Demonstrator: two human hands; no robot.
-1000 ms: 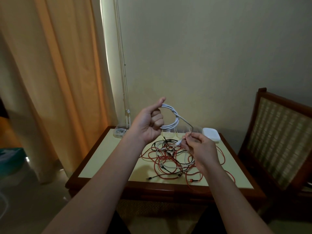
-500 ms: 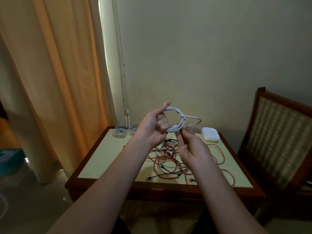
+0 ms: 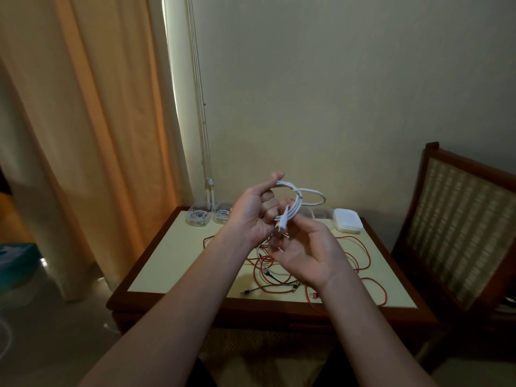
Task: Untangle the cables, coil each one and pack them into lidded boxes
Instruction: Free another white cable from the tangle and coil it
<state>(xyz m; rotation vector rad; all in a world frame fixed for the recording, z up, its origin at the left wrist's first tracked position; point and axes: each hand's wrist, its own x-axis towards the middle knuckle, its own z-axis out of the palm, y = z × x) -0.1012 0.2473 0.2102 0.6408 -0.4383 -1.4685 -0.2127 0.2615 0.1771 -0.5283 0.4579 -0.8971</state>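
Now | white cable (image 3: 296, 204): thin looped coil | left hand (image 3: 251, 216) grip curled round it | right hand (image 3: 310, 247) pinches plug end

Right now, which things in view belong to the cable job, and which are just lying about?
Job: white cable coiled in left hand, end held by right hand; tangled cables on table; two clear boxes holding coils; white lidded box.
Lying about: chair, curtain, blind cords.
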